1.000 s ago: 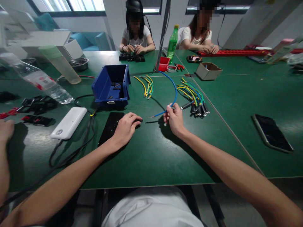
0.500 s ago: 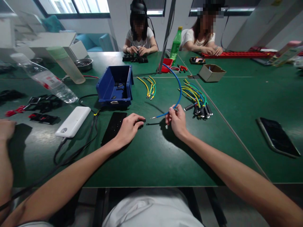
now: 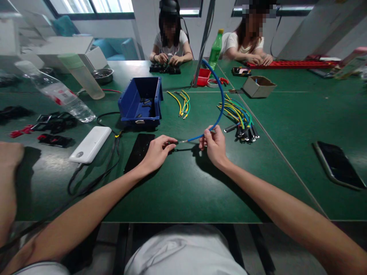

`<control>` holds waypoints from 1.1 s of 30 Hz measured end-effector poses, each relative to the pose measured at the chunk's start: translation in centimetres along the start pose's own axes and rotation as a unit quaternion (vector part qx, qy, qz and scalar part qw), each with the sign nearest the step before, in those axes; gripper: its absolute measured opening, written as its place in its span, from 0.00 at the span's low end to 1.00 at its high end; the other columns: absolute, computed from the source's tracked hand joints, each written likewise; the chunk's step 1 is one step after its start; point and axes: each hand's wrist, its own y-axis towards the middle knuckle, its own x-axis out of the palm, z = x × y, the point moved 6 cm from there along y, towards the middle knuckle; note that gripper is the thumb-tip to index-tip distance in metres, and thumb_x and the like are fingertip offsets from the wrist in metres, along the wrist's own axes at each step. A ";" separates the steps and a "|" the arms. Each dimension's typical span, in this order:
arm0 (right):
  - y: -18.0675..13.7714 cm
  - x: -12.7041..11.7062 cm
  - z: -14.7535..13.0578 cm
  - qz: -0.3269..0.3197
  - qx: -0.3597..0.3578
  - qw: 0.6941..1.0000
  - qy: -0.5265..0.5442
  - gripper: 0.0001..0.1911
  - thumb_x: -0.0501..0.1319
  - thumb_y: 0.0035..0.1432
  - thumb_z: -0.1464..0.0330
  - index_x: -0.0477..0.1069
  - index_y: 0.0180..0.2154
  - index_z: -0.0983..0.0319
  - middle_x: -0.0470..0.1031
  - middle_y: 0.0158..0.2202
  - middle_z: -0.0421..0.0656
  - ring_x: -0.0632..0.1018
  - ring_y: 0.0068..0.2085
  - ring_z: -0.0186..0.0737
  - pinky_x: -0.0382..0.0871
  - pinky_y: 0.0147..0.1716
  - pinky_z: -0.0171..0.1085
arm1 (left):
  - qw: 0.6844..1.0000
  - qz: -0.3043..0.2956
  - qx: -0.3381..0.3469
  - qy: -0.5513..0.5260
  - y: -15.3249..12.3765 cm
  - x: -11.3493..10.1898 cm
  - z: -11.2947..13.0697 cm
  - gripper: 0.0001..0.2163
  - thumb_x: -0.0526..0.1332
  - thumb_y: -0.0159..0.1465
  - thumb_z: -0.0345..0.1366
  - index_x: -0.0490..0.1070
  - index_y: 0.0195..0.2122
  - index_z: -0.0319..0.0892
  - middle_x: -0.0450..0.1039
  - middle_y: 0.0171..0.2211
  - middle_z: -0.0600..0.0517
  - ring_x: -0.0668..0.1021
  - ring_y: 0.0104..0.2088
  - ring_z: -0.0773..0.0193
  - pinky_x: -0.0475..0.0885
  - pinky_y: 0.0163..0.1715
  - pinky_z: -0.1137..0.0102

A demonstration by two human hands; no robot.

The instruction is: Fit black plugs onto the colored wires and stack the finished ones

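Note:
In the head view my right hand (image 3: 215, 147) pinches a blue wire (image 3: 222, 95) near its bare metal end. The rest of that wire arcs up and away over the table. My left hand (image 3: 157, 151) is closed, thumb and finger together around a small black sleeve mostly hidden by the fingertips. The wire's metal tip meets those fingertips; whether it is inside the sleeve, I cannot tell. Under the left hand lies a black phone (image 3: 139, 152). Beyond it stands a blue bin (image 3: 140, 121) holding several small black pieces.
Yellow and green wires (image 3: 181, 103) lie past my hands, with a bundle of black-sleeved wires (image 3: 243, 122) to the right. A white power bank (image 3: 91, 145) with a black cable sits left. Another phone (image 3: 340, 164) rests far right. A small cardboard box (image 3: 258, 89) and two people are across the table.
The wire's end has moved left and now meets my left fingertips, where a gap was before. The view has shifted slightly.

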 end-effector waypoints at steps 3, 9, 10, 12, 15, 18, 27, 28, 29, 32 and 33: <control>-0.1 0.1 -0.2 -0.004 -0.010 1.000 0.001 0.12 0.58 0.61 0.58 0.57 0.37 0.57 0.69 0.21 0.32 0.71 0.18 0.29 0.63 0.15 0.28 | 1.000 -0.004 0.002 -0.011 0.0 0.1 0.0 0.08 0.60 0.63 0.36 0.77 0.41 0.43 0.76 0.39 0.49 0.77 0.38 0.61 0.73 0.40 0.66; -0.1 0.2 -0.6 -0.007 -0.017 1.000 0.007 0.11 0.58 0.61 0.59 0.58 0.36 0.57 0.69 0.21 0.32 0.71 0.18 0.29 0.64 0.17 0.28 | 1.000 -0.002 0.000 -0.006 0.0 0.0 0.5 0.08 0.60 0.63 0.35 0.77 0.40 0.43 0.76 0.39 0.49 0.77 0.38 0.62 0.73 0.40 0.66; -0.1 0.1 -0.6 -0.007 -0.018 1.000 0.007 0.11 0.58 0.61 0.60 0.58 0.36 0.57 0.69 0.21 0.32 0.71 0.18 0.29 0.64 0.16 0.28 | 1.000 -0.001 0.000 -0.007 0.0 0.0 0.5 0.07 0.61 0.63 0.34 0.77 0.40 0.43 0.76 0.39 0.49 0.78 0.38 0.62 0.73 0.40 0.66; 0.0 0.1 -0.6 -0.007 -0.017 1.000 0.007 0.10 0.58 0.61 0.60 0.58 0.36 0.57 0.69 0.21 0.32 0.71 0.18 0.29 0.64 0.16 0.28 | 1.000 -0.001 0.003 -0.010 0.0 0.0 0.6 0.07 0.61 0.63 0.34 0.77 0.40 0.42 0.76 0.39 0.49 0.78 0.38 0.62 0.73 0.40 0.66; -0.1 0.1 -0.5 -0.006 -0.015 1.000 0.004 0.10 0.58 0.61 0.60 0.58 0.36 0.57 0.69 0.21 0.32 0.71 0.18 0.29 0.64 0.16 0.28 | 1.000 -0.004 0.007 -0.013 0.0 0.0 0.4 0.08 0.61 0.63 0.35 0.77 0.41 0.42 0.76 0.40 0.49 0.78 0.39 0.62 0.73 0.40 0.66; -0.1 0.2 -0.5 -0.007 -0.017 1.000 0.004 0.11 0.59 0.61 0.60 0.58 0.36 0.57 0.69 0.21 0.32 0.71 0.18 0.29 0.64 0.16 0.28 | 1.000 -0.003 0.008 -0.016 0.0 0.1 0.3 0.08 0.61 0.63 0.35 0.77 0.41 0.42 0.76 0.40 0.49 0.78 0.39 0.61 0.73 0.40 0.66; -0.1 0.2 -0.6 -0.014 -0.031 0.999 0.006 0.10 0.58 0.61 0.60 0.59 0.36 0.57 0.69 0.21 0.32 0.71 0.18 0.29 0.64 0.16 0.28 | 1.000 0.003 0.013 -0.013 0.1 0.0 0.3 0.07 0.61 0.63 0.35 0.77 0.41 0.43 0.76 0.39 0.49 0.77 0.38 0.61 0.73 0.40 0.66; -0.1 0.2 -0.5 -0.015 -0.033 0.999 0.005 0.10 0.58 0.61 0.60 0.59 0.36 0.57 0.70 0.21 0.32 0.71 0.18 0.29 0.64 0.16 0.28 | 1.000 0.003 0.013 -0.012 0.1 0.0 0.3 0.07 0.61 0.63 0.35 0.77 0.41 0.43 0.76 0.39 0.49 0.77 0.38 0.61 0.73 0.40 0.66; -0.1 0.2 -0.5 -0.016 -0.034 0.999 0.005 0.10 0.58 0.61 0.60 0.59 0.36 0.57 0.70 0.21 0.32 0.71 0.18 0.29 0.64 0.16 0.28 | 1.000 0.003 0.013 -0.012 0.1 0.1 0.2 0.07 0.61 0.63 0.35 0.77 0.41 0.43 0.76 0.39 0.49 0.77 0.39 0.62 0.72 0.40 0.66; -0.1 0.2 -0.5 -0.017 -0.037 0.999 0.005 0.10 0.58 0.61 0.60 0.59 0.36 0.57 0.70 0.21 0.32 0.71 0.18 0.29 0.64 0.16 0.28 | 1.000 0.004 0.011 -0.016 0.0 0.1 0.2 0.07 0.62 0.63 0.35 0.77 0.40 0.43 0.76 0.39 0.49 0.77 0.39 0.62 0.72 0.40 0.66; -0.1 0.2 -0.5 -0.016 -0.039 0.999 0.005 0.10 0.58 0.61 0.60 0.59 0.36 0.57 0.70 0.21 0.32 0.71 0.18 0.29 0.64 0.16 0.28 | 1.000 0.004 0.011 -0.018 0.0 0.1 0.2 0.07 0.62 0.63 0.35 0.77 0.40 0.43 0.76 0.39 0.49 0.77 0.39 0.62 0.73 0.40 0.66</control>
